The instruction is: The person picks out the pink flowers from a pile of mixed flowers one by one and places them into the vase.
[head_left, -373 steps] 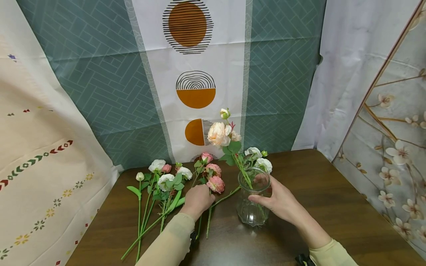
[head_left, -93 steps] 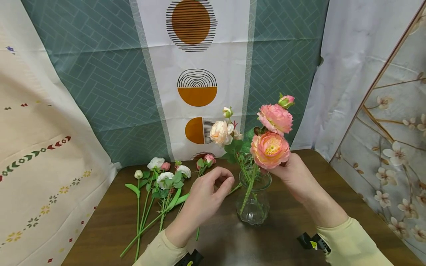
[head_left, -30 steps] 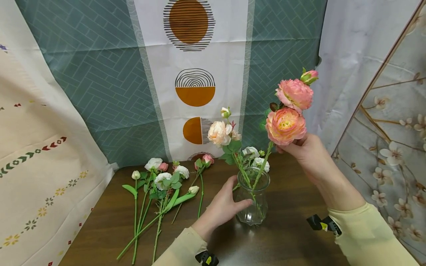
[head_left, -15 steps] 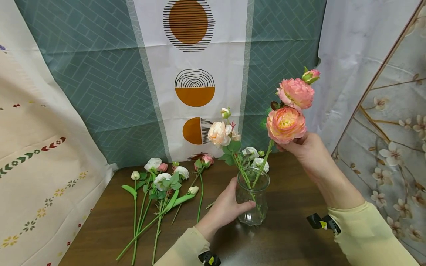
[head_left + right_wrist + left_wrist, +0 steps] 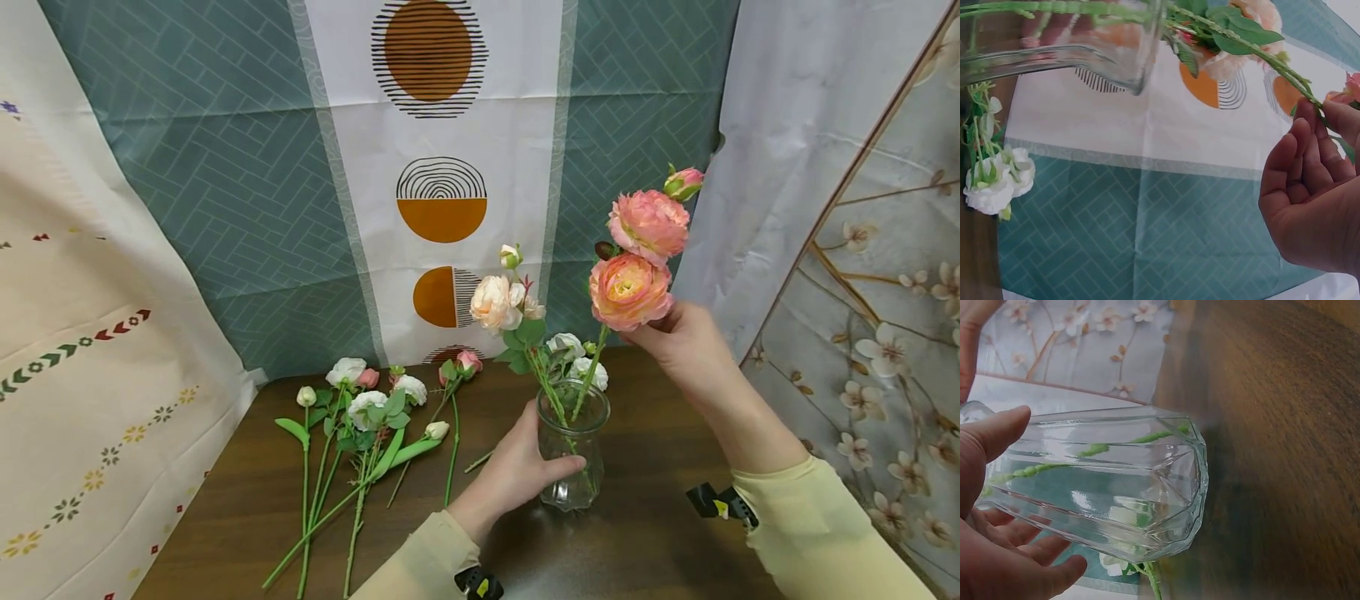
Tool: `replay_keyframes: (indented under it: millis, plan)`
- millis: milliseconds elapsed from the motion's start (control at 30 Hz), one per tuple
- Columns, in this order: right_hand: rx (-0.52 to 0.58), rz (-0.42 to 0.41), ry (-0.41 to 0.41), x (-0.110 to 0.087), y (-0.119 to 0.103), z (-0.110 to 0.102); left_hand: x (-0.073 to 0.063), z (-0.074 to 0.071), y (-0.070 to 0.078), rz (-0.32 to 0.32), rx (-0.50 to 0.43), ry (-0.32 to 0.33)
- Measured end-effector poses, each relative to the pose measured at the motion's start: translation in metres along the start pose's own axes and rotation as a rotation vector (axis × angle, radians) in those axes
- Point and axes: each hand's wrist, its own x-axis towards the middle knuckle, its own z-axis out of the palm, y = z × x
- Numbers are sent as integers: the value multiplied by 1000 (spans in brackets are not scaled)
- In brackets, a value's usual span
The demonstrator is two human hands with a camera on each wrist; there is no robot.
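My left hand holds the clear glass vase from the left, thumb across its front and fingers behind it. Ribbed glass fills much of the left wrist view, where green stems show inside. Above and right of the rim, my right hand pinches the stem of a pink artificial peony spray, just under its lower bloom. That stem slants down through the vase mouth. A cream peony spray also stands in the vase, leaning left. The right wrist view shows the pinched stem between thumb and fingers.
White flowers lie on the brown table behind the vase. Left of my left hand lie several stems with white flowers, white tulips and a pink rosebud. Patterned cloths hang around the table.
The pink peony spray has gone from the table to the vase mouth. My right hand has left the vase for its stem, and my left hand now holds the vase. Lately the spray shifted slightly down-left.
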Motion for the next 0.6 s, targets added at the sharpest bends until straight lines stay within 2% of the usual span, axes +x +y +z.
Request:
replay_keyframes:
  millis: [233, 467, 600]
  plan:
    - [-115, 40, -17, -4, 8, 5, 4, 3, 2, -1, 26, 3]
    - [-186, 46, -39, -8, 18, 13, 6, 5, 2, -5, -6, 13]
    - [-212, 69, -42, -10, 21, 15, 7, 5, 3, 2, 20, 14]
